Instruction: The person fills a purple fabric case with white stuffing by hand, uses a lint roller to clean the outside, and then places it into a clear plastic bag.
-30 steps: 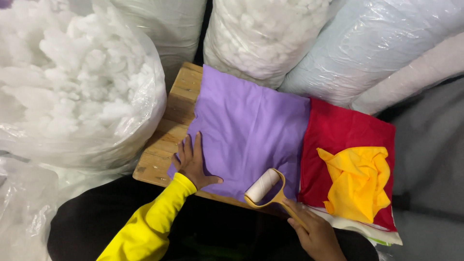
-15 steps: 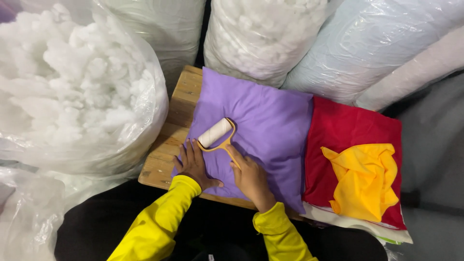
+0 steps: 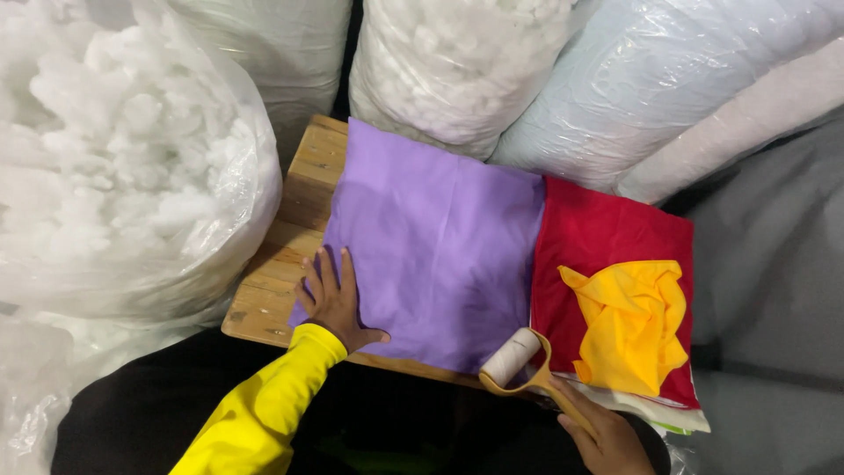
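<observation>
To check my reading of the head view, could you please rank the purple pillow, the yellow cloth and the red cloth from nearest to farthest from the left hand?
From the left hand:
1. Purple pillow, under its fingers, at the pillow's lower left corner.
2. Red cloth, just right of the pillow.
3. Yellow cloth, lying on the red cloth, farther right.
</observation>
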